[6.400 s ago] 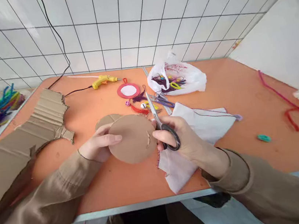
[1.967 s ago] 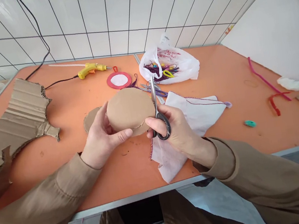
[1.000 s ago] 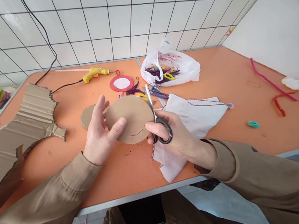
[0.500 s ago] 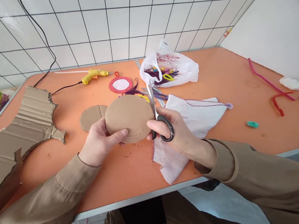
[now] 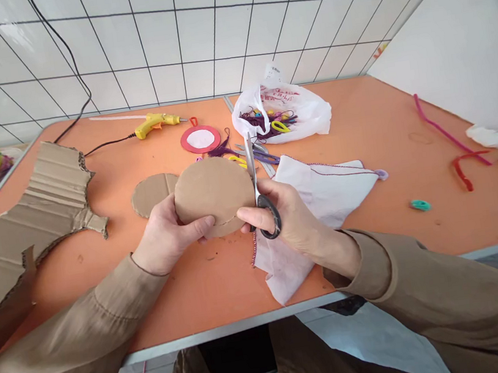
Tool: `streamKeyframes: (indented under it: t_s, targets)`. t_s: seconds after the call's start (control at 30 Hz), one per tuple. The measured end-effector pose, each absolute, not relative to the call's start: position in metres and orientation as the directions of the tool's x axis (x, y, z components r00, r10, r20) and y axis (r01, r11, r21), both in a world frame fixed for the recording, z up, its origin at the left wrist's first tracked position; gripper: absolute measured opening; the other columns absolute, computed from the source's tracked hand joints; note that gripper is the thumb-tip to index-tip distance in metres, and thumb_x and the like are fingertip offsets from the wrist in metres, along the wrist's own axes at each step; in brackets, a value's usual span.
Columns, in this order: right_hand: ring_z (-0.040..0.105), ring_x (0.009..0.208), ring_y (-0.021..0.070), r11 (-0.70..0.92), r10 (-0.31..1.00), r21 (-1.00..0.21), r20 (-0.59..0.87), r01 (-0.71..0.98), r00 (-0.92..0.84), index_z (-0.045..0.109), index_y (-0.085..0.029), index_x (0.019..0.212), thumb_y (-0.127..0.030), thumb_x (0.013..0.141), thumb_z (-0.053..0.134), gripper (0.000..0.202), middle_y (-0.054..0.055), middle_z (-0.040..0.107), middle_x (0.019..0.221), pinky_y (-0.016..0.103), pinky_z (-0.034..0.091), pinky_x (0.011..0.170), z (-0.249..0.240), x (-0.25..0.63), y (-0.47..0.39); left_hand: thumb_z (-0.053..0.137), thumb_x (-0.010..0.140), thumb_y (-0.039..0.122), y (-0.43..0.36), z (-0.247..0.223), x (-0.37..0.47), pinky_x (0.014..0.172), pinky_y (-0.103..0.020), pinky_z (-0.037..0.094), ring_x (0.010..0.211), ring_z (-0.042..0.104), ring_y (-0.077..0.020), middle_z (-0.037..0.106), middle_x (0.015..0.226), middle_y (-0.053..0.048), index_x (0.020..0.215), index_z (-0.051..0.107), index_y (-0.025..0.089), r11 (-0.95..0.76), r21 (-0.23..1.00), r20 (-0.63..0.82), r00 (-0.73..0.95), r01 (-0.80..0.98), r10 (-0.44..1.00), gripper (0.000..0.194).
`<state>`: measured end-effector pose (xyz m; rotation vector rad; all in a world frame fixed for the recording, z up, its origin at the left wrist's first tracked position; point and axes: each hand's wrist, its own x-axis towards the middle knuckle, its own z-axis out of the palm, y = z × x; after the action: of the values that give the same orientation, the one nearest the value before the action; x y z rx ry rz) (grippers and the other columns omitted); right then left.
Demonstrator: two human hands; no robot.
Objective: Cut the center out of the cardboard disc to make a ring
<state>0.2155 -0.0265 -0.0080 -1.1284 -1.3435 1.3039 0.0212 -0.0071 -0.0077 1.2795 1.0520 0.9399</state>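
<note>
Left hand (image 5: 162, 231) grips cardboard disc (image 5: 212, 185) at lower left; right hand (image 5: 283, 212) pinches its lower right edge, also holding scissors (image 5: 251, 164), blades up. Landmark glue gun (image 5: 150, 126): held disc nearer, to right; second disc (image 5: 150, 194) nearer; cardboard sheet (image 5: 52, 186) nearer, to left. Both discs look cut out; held disc's bottom rim, creased, maybe unfinished.

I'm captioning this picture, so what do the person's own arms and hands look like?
The left hand and right hand are both bare. The left sleeve and right sleeve are long and plain brown; the right cuff looks turned back.
</note>
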Motion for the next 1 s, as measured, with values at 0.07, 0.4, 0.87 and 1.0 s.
streamKeyframes:
  t_s: [0.07, 0.4, 0.87, 1.0]
  targets:
    - [0.058, 0.052, 0.0117, 0.001, 0.988, -1.000, -0.004, 0.027, -0.152, 0.055, -0.022, 0.074, -0.019, 0.069, 0.066, 0.012, -0.006, 0.057, 0.060, 0.024, 0.047, 0.047, -0.0082, 0.2152, -0.0254, 0.084, 0.062, 0.028, -0.0088, -0.0069, 0.0216, 0.045, -0.025, 0.051, 0.052, 0.058, -0.0128, 0.066, 0.071, -0.001, 0.092, 0.058, 0.013, 0.062, 0.995, -0.080, 0.241, 0.079, 0.967, 0.042]
    - [0.058, 0.047, 0.0090, -0.070, 0.993, -0.995, -0.064, -0.069, -0.097, 0.060, -0.021, 0.077, -0.024, 0.069, 0.062, 0.009, -0.006, 0.060, 0.064, 0.021, 0.040, 0.043, -0.0073, 0.2155, -0.0240, 0.081, 0.068, 0.037, -0.0053, -0.0071, 0.0157, 0.045, -0.023, 0.052, 0.051, 0.065, -0.0147, 0.069, 0.064, -0.003, 0.082, 0.067, 0.013, 0.221, 0.959, -0.139, 0.386, -0.177, 0.912, 0.031]
    - [0.059, 0.050, 0.0124, -0.021, 0.997, -0.996, -0.014, -0.087, -0.077, 0.062, -0.024, 0.077, -0.024, 0.068, 0.065, 0.009, -0.004, 0.060, 0.066, 0.027, 0.045, 0.045, -0.0080, 0.2149, -0.0267, 0.080, 0.066, 0.029, -0.0057, -0.0081, 0.0185, 0.045, -0.023, 0.050, 0.047, 0.063, -0.0138, 0.071, 0.057, -0.005, 0.062, 0.070, 0.014, 0.262, 0.959, -0.196, 0.421, -0.106, 0.886, 0.019]
    - [0.058, 0.049, 0.0116, -0.037, 0.996, -0.995, -0.029, -0.095, -0.089, 0.061, -0.024, 0.076, -0.023, 0.067, 0.064, 0.009, -0.005, 0.060, 0.066, 0.026, 0.044, 0.045, -0.0076, 0.2144, -0.0277, 0.080, 0.065, 0.029, -0.0062, -0.0082, 0.0183, 0.044, -0.023, 0.050, 0.044, 0.060, -0.0125, 0.069, 0.055, -0.005, 0.059, 0.069, 0.013, 0.240, 0.968, -0.190, 0.405, -0.077, 0.894, 0.020]
